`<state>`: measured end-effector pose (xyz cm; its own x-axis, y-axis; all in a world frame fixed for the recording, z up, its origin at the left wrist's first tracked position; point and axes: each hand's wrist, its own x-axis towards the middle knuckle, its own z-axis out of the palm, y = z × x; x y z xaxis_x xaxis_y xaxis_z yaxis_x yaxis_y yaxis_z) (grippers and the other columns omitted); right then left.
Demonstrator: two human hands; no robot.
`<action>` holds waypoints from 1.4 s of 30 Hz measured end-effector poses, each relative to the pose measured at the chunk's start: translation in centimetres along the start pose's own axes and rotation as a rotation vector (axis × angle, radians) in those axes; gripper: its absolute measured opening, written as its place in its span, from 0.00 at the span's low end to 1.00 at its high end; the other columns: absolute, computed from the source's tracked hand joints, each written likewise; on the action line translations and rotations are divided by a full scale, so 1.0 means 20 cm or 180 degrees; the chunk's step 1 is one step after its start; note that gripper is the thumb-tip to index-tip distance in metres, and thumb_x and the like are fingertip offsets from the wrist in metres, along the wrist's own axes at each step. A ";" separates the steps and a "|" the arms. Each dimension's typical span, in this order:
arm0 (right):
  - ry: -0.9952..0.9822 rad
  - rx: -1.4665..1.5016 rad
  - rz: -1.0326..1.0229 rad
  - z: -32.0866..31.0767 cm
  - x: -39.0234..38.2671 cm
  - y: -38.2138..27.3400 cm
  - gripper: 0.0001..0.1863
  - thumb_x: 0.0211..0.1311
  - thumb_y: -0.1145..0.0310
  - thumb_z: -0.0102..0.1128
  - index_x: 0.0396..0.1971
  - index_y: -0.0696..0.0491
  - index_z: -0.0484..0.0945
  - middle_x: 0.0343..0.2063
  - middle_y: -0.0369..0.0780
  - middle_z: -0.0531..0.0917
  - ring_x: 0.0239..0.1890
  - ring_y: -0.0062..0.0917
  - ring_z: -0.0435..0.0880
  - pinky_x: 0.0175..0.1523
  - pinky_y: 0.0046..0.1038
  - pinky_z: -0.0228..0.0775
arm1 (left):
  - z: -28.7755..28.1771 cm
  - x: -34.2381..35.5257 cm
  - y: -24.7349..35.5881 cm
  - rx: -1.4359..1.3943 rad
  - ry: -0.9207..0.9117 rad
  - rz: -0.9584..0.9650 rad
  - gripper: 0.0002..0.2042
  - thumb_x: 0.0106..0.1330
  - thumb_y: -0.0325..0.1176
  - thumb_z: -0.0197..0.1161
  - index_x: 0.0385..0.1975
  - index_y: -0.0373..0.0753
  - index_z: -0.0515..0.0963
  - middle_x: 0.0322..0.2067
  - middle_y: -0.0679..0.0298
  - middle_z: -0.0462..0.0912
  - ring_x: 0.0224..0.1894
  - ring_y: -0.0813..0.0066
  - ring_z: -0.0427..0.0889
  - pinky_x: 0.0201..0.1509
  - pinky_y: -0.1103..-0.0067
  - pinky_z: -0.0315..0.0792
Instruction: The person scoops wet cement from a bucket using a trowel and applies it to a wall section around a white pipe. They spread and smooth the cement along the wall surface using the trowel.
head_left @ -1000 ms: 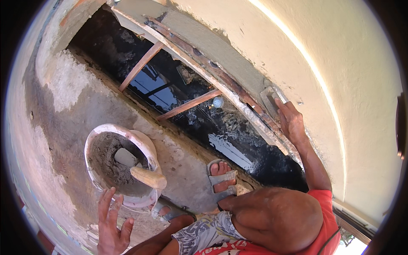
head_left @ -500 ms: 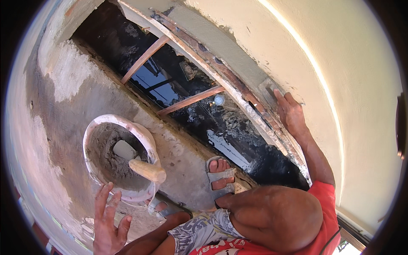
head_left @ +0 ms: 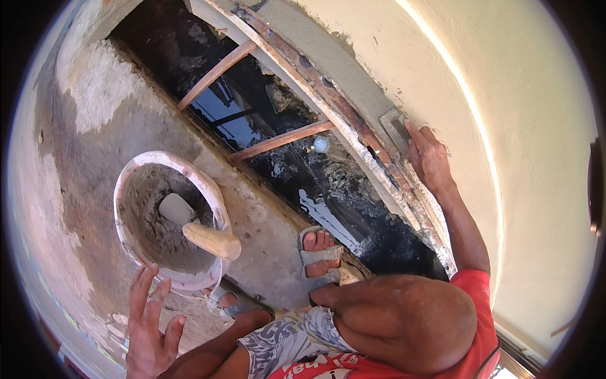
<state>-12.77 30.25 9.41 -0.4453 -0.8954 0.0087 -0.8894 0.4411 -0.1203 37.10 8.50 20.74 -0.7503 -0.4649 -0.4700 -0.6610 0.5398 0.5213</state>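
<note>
Right hand [head_left: 430, 159]'s got its fingers clamped on a trowel [head_left: 394, 129], left hand [head_left: 151, 328]'s spread near the bucket [head_left: 173, 163], and mortar [head_left: 353, 79] beyond the right fingertips looks mostly smoothed, below them probably unfinished.

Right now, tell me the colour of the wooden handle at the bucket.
The handle is pale yellowish tan, clearest in the head view.

Bright daylight streaks the wall [head_left: 543, 126]; fisheye corners are black.

Trench [head_left: 410, 249], 2 bars [head_left: 281, 142] across, lies right of bucket [head_left: 208, 189] (trowel blade [head_left: 175, 210] inside).
</note>
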 end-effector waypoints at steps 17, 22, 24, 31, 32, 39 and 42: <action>0.0150 -0.0119 -0.0312 0.00 0.10 -0.03 0.21 0.62 0.79 0.57 0.57 0.55 0.75 0.29 0.47 0.76 0.26 0.40 0.80 0.34 0.38 0.75 | 0.01 -0.04 -0.02 -0.0045 -0.0024 0.0052 0.27 0.73 0.48 0.52 0.64 0.36 0.63 0.65 0.42 0.61 0.68 0.39 0.60 0.69 0.54 0.56; -0.0100 -0.0243 -0.0168 0.07 -0.08 0.05 0.25 0.59 0.80 0.57 0.58 0.54 0.74 0.28 0.47 0.75 0.27 0.41 0.81 0.33 0.40 0.77 | 0.01 -0.06 -0.02 -0.0083 -0.0013 -0.0069 0.27 0.73 0.48 0.52 0.64 0.36 0.64 0.65 0.42 0.61 0.67 0.38 0.60 0.69 0.54 0.56; -0.0146 -0.0156 0.0074 0.06 -0.25 0.10 0.23 0.60 0.80 0.57 0.57 0.54 0.75 0.27 0.47 0.75 0.26 0.40 0.80 0.33 0.38 0.75 | 0.01 -0.07 -0.02 -0.0075 0.0001 -0.0113 0.27 0.73 0.48 0.52 0.64 0.35 0.64 0.65 0.42 0.61 0.67 0.38 0.61 0.69 0.53 0.56; 0.0157 0.0140 0.0191 -0.04 -0.35 0.10 0.23 0.58 0.82 0.60 0.55 0.53 0.78 0.27 0.45 0.76 0.26 0.34 0.80 0.33 0.34 0.74 | 0.03 -0.06 -0.04 -0.0045 -0.0081 -0.0112 0.27 0.73 0.49 0.51 0.63 0.35 0.64 0.65 0.42 0.62 0.67 0.38 0.61 0.68 0.53 0.57; 0.0259 0.0103 0.0058 -0.04 -0.31 0.07 0.23 0.57 0.82 0.61 0.55 0.53 0.78 0.27 0.44 0.76 0.26 0.34 0.80 0.33 0.33 0.74 | 0.03 -0.05 -0.03 -0.0054 -0.0091 -0.0064 0.27 0.73 0.49 0.51 0.63 0.35 0.64 0.65 0.42 0.61 0.67 0.38 0.60 0.68 0.53 0.57; 0.0322 -0.0118 -0.0459 0.07 -0.07 0.02 0.26 0.54 0.81 0.63 0.56 0.50 0.77 0.25 0.41 0.74 0.25 0.33 0.78 0.32 0.34 0.75 | 0.02 0.02 0.02 -0.0009 -0.0103 0.0118 0.28 0.72 0.48 0.53 0.64 0.35 0.64 0.66 0.43 0.60 0.68 0.37 0.59 0.69 0.53 0.56; 0.0261 -0.0265 -0.0524 0.11 -0.09 0.04 0.26 0.53 0.81 0.63 0.55 0.50 0.77 0.24 0.41 0.73 0.24 0.34 0.78 0.32 0.34 0.75 | 0.02 0.03 0.02 0.0003 -0.0142 0.0078 0.28 0.72 0.48 0.53 0.64 0.35 0.64 0.66 0.43 0.60 0.68 0.37 0.59 0.69 0.53 0.56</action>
<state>-12.43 32.07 7.22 -0.2970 -0.9493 0.1026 -0.9549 0.2957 -0.0280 36.41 8.72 20.47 -0.7650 -0.4197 -0.4885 -0.6424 0.5513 0.5324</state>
